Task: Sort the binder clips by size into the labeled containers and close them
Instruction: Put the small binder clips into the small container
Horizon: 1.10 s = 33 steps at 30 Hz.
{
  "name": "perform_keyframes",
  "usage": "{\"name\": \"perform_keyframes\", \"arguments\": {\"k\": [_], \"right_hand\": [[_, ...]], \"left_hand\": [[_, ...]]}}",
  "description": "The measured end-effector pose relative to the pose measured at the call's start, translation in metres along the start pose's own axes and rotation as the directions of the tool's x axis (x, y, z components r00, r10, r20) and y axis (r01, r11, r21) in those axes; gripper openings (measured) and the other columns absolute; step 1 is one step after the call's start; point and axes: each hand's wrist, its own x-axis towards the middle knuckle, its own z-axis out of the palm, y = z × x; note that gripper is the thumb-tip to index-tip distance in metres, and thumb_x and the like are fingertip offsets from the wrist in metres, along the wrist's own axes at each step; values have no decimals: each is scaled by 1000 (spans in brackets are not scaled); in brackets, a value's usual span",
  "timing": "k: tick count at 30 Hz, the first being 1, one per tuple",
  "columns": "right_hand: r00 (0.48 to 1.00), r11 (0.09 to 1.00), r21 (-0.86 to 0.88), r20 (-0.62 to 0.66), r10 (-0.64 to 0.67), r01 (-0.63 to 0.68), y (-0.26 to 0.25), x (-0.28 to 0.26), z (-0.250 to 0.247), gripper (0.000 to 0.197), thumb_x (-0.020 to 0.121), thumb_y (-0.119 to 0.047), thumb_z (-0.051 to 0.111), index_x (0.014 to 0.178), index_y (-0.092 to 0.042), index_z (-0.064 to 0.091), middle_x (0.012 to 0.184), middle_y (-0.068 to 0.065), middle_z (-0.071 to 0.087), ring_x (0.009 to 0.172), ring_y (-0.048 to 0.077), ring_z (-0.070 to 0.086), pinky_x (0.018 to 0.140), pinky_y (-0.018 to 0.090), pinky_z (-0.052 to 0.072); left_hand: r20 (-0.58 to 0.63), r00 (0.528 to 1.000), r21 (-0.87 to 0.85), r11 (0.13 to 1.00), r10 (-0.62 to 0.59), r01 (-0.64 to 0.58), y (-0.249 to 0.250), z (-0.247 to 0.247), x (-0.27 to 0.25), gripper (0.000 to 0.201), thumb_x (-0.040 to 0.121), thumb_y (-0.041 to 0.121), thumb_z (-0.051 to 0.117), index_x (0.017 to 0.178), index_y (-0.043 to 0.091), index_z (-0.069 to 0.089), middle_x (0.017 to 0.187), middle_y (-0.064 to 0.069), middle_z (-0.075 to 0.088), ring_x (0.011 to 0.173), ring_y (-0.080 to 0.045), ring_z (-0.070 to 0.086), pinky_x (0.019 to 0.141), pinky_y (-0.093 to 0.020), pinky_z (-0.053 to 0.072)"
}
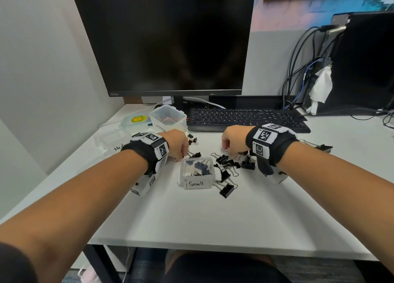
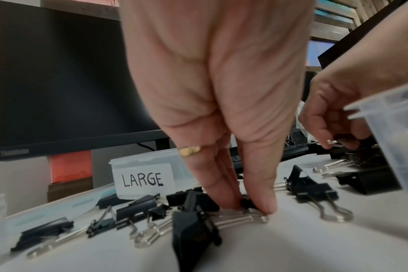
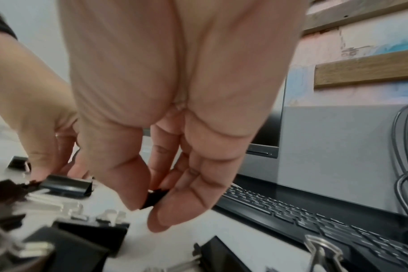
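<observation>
- A white label on the front of the clear open container (image 1: 197, 174), at lower centre of the head view, is reading "Small" in black handwriting.
- A white label on the clear container (image 2: 144, 176), at centre left of the left wrist view, is showing "LARGE" in black capitals.
- A partly hidden container (image 1: 110, 138) at the left is showing "Medi".

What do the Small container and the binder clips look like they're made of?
Small container: likely clear plastic; the clips inside show through its frosted walls.
Binder clips: probably painted metal, with matte black bodies and shiny silver wire handles.
</observation>
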Motion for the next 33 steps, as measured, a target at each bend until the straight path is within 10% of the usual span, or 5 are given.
{"name": "perform_keyframes", "arguments": {"k": [8, 22, 33], "right_hand": [[994, 967, 235, -69, -82, 96, -12, -7, -15, 17, 84, -11, 63, 99, -16, 69, 85, -1, 68, 64, 9, 63, 67, 22, 53], [952, 922, 244, -26, -305, 302, -43, -35, -11, 19, 77, -18, 73, 95, -24, 73, 83, -11, 67, 69, 4, 58, 73, 25, 52], [974, 932, 281, -65, -219, 229, -39, -35, -2, 10, 83, -22, 71, 92, -19, 68, 97, 1, 70, 69, 13, 63, 57, 18, 47]], "left_hand": [[12, 1000, -9, 1000, -16, 16, 2, 2, -3, 21, 88, 7, 57, 107, 12, 67, 100, -4, 68, 89, -17, 57, 77, -22, 44], [-105, 994, -199, 979, 28, -49, -13, -31, -34, 10, 89, 23, 61, 99, 24, 63, 85, 15, 57, 76, -5, 53, 61, -16, 39], [1, 989, -242, 959, 150, -145, 17, -27, -60, 8, 87, 19, 62, 91, 26, 61, 72, 16, 60, 63, -3, 53, 58, -14, 44]]}}
